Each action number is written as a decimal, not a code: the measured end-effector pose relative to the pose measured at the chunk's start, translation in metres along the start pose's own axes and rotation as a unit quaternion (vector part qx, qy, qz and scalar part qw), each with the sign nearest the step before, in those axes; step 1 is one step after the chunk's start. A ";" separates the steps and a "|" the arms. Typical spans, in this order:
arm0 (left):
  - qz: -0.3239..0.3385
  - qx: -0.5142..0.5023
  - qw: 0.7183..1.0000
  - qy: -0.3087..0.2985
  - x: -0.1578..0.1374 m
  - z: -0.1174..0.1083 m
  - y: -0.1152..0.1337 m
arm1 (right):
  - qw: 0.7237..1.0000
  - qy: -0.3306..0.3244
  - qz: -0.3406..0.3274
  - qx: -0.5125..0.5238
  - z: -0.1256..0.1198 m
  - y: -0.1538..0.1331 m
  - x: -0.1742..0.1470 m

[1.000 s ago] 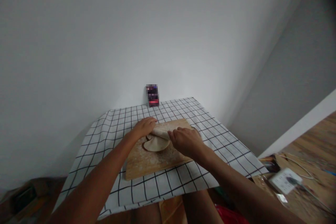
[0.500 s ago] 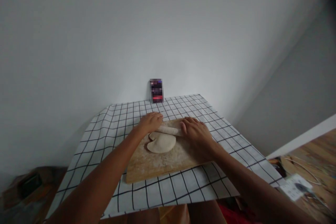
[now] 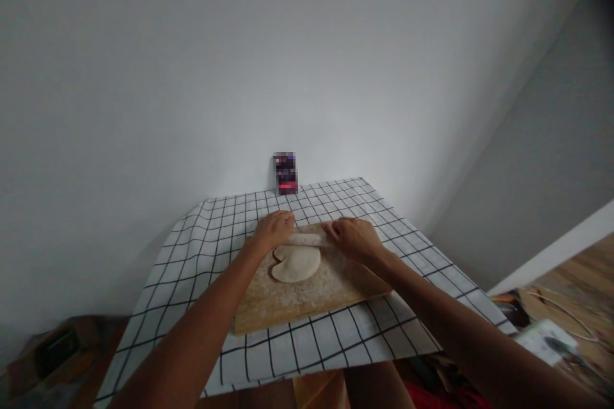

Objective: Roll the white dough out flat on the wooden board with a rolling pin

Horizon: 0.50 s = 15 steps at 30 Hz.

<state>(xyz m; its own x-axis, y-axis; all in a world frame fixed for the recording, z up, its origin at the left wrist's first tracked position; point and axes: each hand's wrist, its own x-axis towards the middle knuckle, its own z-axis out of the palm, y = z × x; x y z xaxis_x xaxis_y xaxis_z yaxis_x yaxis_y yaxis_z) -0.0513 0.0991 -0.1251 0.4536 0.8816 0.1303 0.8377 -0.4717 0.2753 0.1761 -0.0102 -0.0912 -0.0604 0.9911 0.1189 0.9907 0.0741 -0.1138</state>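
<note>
A flour-dusted rolling pin [image 3: 307,239] lies across the far part of a wooden board [image 3: 268,313]. My left hand [image 3: 275,228] is closed over its left end, and my right hand [image 3: 354,236] has its fingers curled round the right end. Just on the near side of the pin sits a flat piece of pale dough [image 3: 298,264], rounded on the right, with a notch at its left edge. The dough's far edge is partly hidden by the pin. Loose flour is spread over the board around it.
A white cloth with black grid lines [image 3: 187,255] covers the table under the board. At the back, a blurred-out dark upright object [image 3: 286,174] leans on the wall. A white power strip [image 3: 547,339] with a cable is at lower right, and a box [image 3: 57,351] at lower left.
My right hand's fingers, earlier laid more flat over the pin, are now curled round its end. The pin sits a little straighter across the board. The view has shifted slightly.
</note>
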 end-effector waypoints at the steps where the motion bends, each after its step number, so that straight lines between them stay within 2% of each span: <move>1: 0.002 -0.002 1.000 0.002 -0.002 0.000 0.000 | 1.000 -0.010 0.006 -0.004 -0.003 -0.003 -0.004; 8: 0.025 -0.021 0.999 -0.013 -0.011 -0.003 -0.006 | 0.999 -0.016 -0.025 -0.012 -0.027 -0.026 -0.034; 15: 0.035 -0.014 0.999 -0.023 -0.010 -0.004 -0.006 | 1.000 0.004 -0.001 -0.018 -0.015 -0.035 -0.053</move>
<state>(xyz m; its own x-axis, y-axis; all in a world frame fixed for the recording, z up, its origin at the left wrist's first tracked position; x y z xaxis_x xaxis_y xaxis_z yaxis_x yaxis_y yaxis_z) -0.0621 0.0931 -0.1245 0.5253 0.8441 0.1076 0.7946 -0.5318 0.2929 0.1463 -0.0671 -0.0785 -0.0610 0.9901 0.1264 0.9944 0.0712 -0.0778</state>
